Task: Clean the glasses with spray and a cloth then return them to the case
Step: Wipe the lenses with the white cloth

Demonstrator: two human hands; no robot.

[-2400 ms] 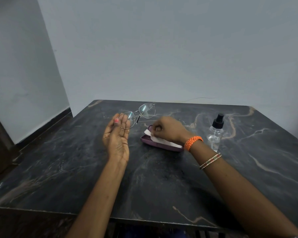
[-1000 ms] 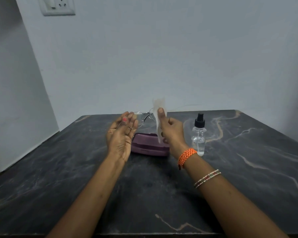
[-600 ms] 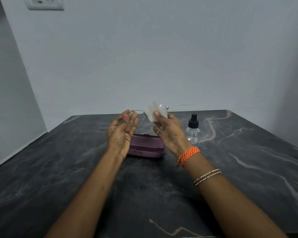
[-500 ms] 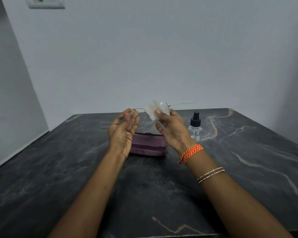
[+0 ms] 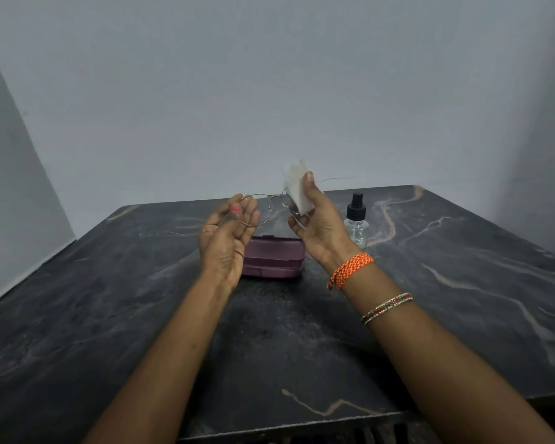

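Above the case (image 5: 271, 257), glasses (image 5: 257, 210) in left hand (image 5: 226, 238), one lens hidden behind right hand's (image 5: 319, 229) pinched cloth (image 5: 297, 187).

Plain room, prob. home: dark marble-look table (image 5: 462, 299) in corner, bare grey walls (image 5: 269, 91).

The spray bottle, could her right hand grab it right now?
Probably not yet: the right hand is pinching the cloth against the glasses. The spray bottle stands unblocked just beside it.
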